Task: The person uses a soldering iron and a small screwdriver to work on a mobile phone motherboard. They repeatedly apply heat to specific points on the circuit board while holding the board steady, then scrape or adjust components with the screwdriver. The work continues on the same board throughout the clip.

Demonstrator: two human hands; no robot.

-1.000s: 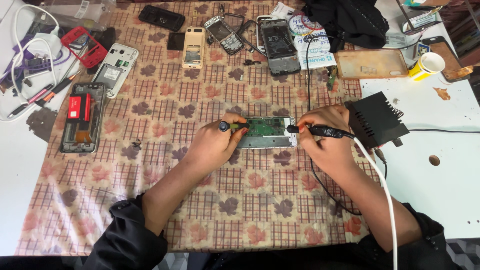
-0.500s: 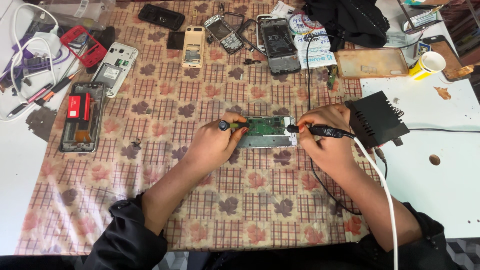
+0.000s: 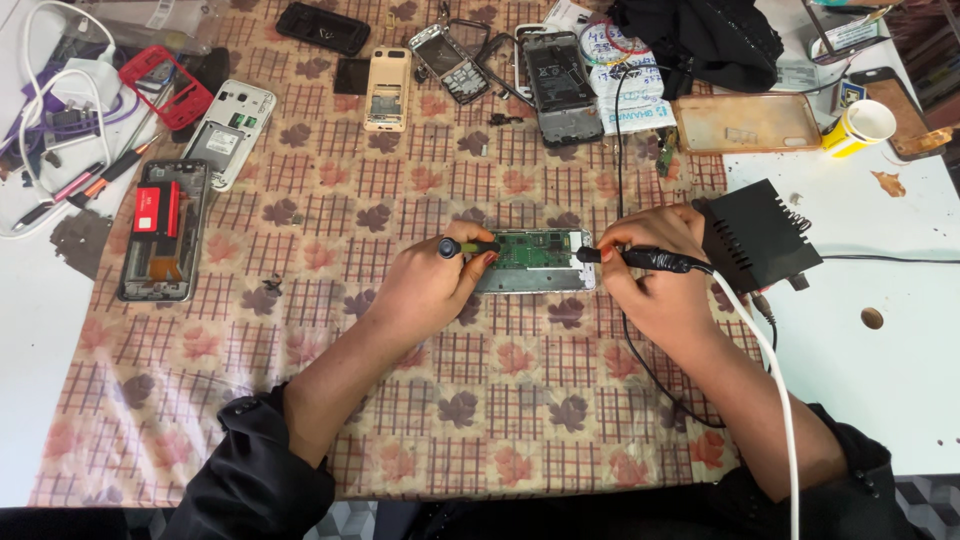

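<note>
Lying flat near the middle of the bench, on the checked cloth (image 3: pixel 420 400) with its brown leaf pattern, is an opened phone (image 3: pixel 535 262) with its green circuit board showing inside a pale frame. The left hand (image 3: pixel 425 285) rests at the phone's left end, its fingers closed around a small screwdriver (image 3: pixel 465 246) with a dark round cap and a yellow-green shaft, which lies almost level and points toward the board. The right hand (image 3: pixel 650 275) sits at the phone's right end, fingers wrapped around a black soldering iron (image 3: pixel 645 260) whose tip touches or nearly touches the frame's right edge; I cannot tell which. A white cable (image 3: pixel 775 400) runs from the iron's handle down along the right forearm to the near edge. Just beside the right hand, toward the right edge of the bench, stands a black ribbed box (image 3: pixel 760 235) with a dark lead going off to the right. Both sleeves are dark. Toward the far edge lie several stripped phones: a beige one (image 3: pixel 388 90), a black one (image 3: pixel 323 27), a dark open frame (image 3: pixel 560 85). Near the left edge are a grey phone body holding a red battery (image 3: pixel 160 240), a white back shell (image 3: pixel 230 135), and a red frame (image 3: pixel 165 85) next to a tangle of white cables (image 3: pixel 55 90). At the far right corner sit a clear amber phone case (image 3: pixel 745 122) and a yellow cup (image 3: pixel 860 127) on the bare white bench (image 3: pixel 900 360).
</note>
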